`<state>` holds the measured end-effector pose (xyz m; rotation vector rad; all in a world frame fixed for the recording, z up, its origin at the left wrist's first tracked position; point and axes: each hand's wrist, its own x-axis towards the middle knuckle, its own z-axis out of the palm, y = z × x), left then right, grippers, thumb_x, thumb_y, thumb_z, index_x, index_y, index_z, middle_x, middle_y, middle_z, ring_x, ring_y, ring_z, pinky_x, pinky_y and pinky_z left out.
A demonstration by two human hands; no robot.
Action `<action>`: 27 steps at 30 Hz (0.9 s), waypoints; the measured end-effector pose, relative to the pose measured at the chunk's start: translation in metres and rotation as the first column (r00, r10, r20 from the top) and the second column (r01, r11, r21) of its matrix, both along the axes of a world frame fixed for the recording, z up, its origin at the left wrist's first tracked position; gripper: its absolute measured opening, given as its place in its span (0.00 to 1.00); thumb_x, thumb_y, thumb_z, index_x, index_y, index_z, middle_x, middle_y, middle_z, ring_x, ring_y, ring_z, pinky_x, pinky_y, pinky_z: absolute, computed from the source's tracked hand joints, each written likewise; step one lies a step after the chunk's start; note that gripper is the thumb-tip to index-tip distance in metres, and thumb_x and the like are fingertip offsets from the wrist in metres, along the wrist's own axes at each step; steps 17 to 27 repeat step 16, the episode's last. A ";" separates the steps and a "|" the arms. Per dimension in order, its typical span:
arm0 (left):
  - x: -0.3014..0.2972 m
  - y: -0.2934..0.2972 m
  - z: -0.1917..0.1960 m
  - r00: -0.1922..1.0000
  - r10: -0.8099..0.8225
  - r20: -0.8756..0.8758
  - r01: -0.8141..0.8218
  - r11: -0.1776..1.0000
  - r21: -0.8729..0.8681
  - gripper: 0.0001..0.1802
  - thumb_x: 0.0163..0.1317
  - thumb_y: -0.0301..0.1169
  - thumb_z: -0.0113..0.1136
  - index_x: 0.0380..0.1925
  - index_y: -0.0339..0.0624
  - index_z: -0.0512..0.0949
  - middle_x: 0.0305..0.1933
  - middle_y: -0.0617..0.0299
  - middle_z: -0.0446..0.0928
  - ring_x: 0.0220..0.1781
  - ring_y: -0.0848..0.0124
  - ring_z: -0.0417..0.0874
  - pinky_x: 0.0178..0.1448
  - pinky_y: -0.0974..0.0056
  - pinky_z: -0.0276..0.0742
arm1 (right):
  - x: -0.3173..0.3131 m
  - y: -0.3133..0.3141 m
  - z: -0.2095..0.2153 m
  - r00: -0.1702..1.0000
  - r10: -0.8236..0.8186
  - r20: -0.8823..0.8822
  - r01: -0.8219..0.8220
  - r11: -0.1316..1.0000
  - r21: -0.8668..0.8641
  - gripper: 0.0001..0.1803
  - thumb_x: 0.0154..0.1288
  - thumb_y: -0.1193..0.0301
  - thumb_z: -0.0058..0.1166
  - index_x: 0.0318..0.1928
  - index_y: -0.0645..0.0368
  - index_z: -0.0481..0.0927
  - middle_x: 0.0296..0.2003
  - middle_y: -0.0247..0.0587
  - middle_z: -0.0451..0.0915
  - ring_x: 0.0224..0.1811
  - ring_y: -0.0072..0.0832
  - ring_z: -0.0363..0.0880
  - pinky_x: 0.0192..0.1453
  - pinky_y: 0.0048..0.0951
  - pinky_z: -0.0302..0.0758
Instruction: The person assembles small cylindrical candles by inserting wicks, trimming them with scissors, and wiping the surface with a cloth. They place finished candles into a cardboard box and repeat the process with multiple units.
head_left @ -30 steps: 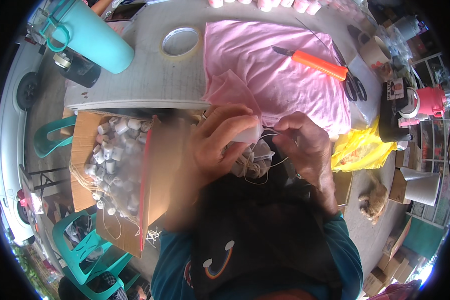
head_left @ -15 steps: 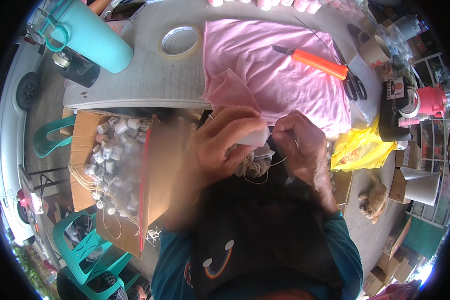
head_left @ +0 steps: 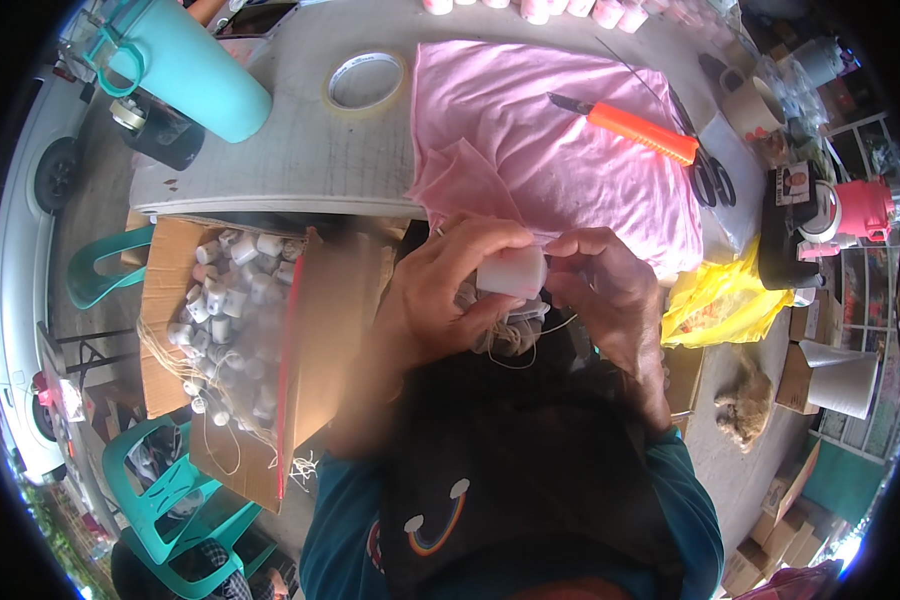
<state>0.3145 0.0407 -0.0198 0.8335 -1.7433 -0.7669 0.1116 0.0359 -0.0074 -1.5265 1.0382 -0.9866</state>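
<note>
My left hand (head_left: 440,285) holds a smooth white cylinder (head_left: 510,270) between thumb and fingers, just off the table's near edge. At the cylinder's right end, the thumb and fingers of my right hand (head_left: 605,285) are pinched together; what they grip is too small to make out. Below the cylinder, a bunch of whitish pieces with loose cream string (head_left: 518,362) lies over my lap, partly hidden by my hands. A pink cloth (head_left: 560,170) is spread on the table just beyond, with an orange box cutter (head_left: 640,133), blade out, on it.
Left of me an open cardboard box (head_left: 165,300) holds many small white cylinders and strings. On the table (head_left: 290,170) are a tape roll (head_left: 364,82), a turquoise tumbler (head_left: 205,80) and black scissors (head_left: 712,183). A yellow plastic bag (head_left: 725,300) sits at right; a cat (head_left: 745,400) lies on the floor.
The white cylinder has turned in my left hand, so more of its side shows. My right fingers have shifted slightly and now sit against its right end.
</note>
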 end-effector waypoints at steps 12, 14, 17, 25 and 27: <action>-0.006 0.009 -0.006 0.782 -0.107 -0.613 0.425 0.812 0.401 0.37 0.59 0.26 0.54 0.69 0.43 0.54 0.49 0.55 0.72 0.53 0.68 0.75 0.58 0.62 0.70 | -0.001 -0.015 0.018 0.981 -0.020 -0.192 -0.060 0.914 -0.402 0.14 0.55 0.82 0.64 0.43 0.63 0.81 0.37 0.41 0.82 0.39 0.30 0.82 0.43 0.27 0.78; -0.008 0.017 -0.001 0.874 -0.089 -0.478 0.336 0.820 0.462 0.41 0.56 0.25 0.51 0.71 0.44 0.49 0.49 0.55 0.72 0.53 0.67 0.74 0.59 0.61 0.68 | 0.006 -0.016 0.024 0.982 0.051 -0.184 -0.110 0.938 -0.327 0.12 0.57 0.82 0.62 0.43 0.63 0.81 0.37 0.41 0.80 0.38 0.29 0.80 0.44 0.27 0.76; -0.014 0.017 0.002 0.906 -0.105 -0.410 0.302 0.838 0.454 0.47 0.52 0.29 0.55 0.73 0.50 0.46 0.60 0.54 0.70 0.62 0.64 0.70 0.73 0.54 0.54 | 0.015 -0.017 0.030 0.969 0.148 -0.199 -0.200 0.940 -0.275 0.14 0.58 0.81 0.60 0.46 0.62 0.82 0.39 0.40 0.81 0.38 0.29 0.80 0.45 0.27 0.76; -0.014 0.017 0.002 0.906 -0.105 -0.410 0.302 0.838 0.454 0.47 0.52 0.29 0.55 0.73 0.50 0.46 0.60 0.54 0.70 0.62 0.64 0.70 0.73 0.54 0.54 | 0.015 -0.017 0.030 0.969 0.148 -0.199 -0.200 0.940 -0.275 0.14 0.58 0.81 0.60 0.46 0.62 0.82 0.39 0.40 0.81 0.38 0.29 0.80 0.45 0.27 0.76; -0.014 0.017 0.002 0.906 -0.105 -0.410 0.302 0.838 0.454 0.47 0.52 0.29 0.55 0.73 0.50 0.46 0.60 0.54 0.70 0.62 0.64 0.70 0.73 0.54 0.54 | 0.015 -0.017 0.030 0.969 0.148 -0.199 -0.200 0.940 -0.275 0.14 0.58 0.81 0.60 0.46 0.62 0.82 0.39 0.40 0.81 0.38 0.29 0.80 0.45 0.27 0.76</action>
